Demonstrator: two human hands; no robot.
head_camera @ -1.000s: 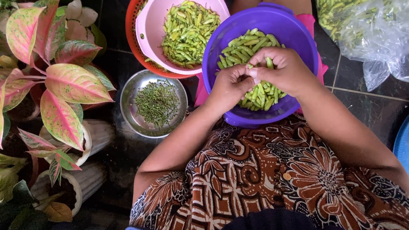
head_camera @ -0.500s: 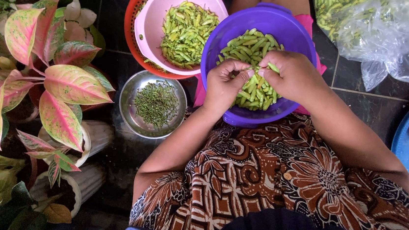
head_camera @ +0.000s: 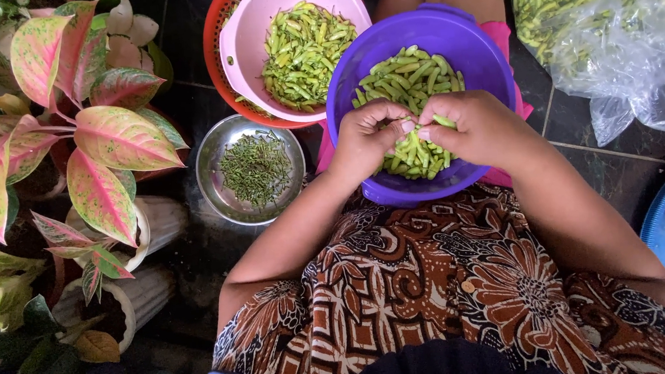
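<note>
1. While both hands meet over the purple bowl [head_camera: 464, 39], the left hand [head_camera: 367, 140] and right hand [head_camera: 478, 128] pinch one green chili [head_camera: 444, 121] between fingertips.
2. Judging by the steel bowl of stems [head_camera: 255, 170], many are done; plenty remain.

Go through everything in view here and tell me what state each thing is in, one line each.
Purple bowl: on lap, part full of green chillies.
Left hand and right hand: together pinching one chilli.
Pink bowl: holds chillies.
Steel bowl: holds stems.
Plastic bag: full, open.
</note>
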